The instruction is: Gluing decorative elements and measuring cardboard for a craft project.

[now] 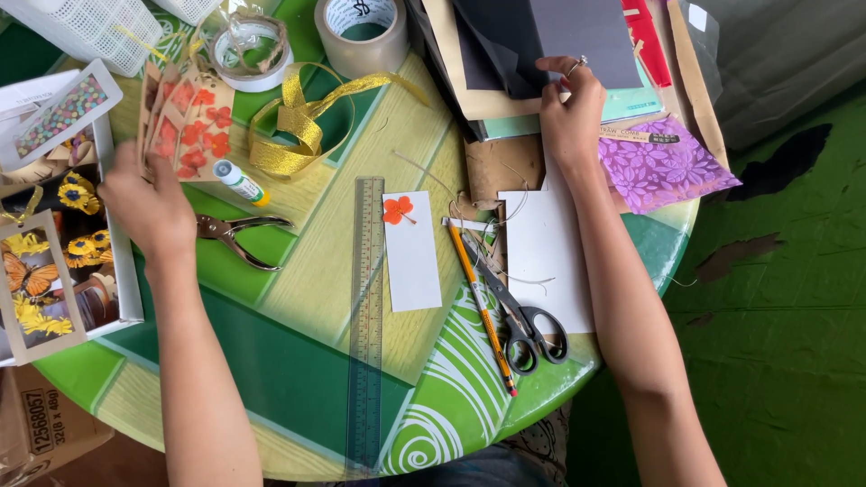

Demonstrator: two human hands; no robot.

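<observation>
While our left hand (149, 209) rests spread and empty on the strip of pressed orange flowers (185, 126) far left of the white card, our right hand (568, 113) lies on the stack of paper sheets (541, 45) up to the card's right, fingers curled onto a dark grey sheet; whether it pinches the sheet or only presses it we cannot tell. The hands are well apart, one at each side of the round green surface (298, 379).

We judge the flower strip light, brittle and easily cracked, so it is best lifted by its clear edges, never by the petals. The sheets are thin, limp and a little slippery against each other; a corner or free edge is the place to take one.

The white card (413, 257) is a stiff, smooth rectangle bearing one small orange pressed flower (397, 209) at its top. Just left of it lies a long clear ruler (366, 316); just right, a yellow pencil (483, 307) and black-handled scissors (519, 325) on a larger white sheet (546, 261). Further left of the card are a metal hole punch (236, 236) and a glue stick (240, 182); above it, a loop of shiny gold ribbon (302, 117) and a roll of brown tape (363, 32). Right of the stack sits embossed purple leaf-patterned paper (663, 167).
</observation>
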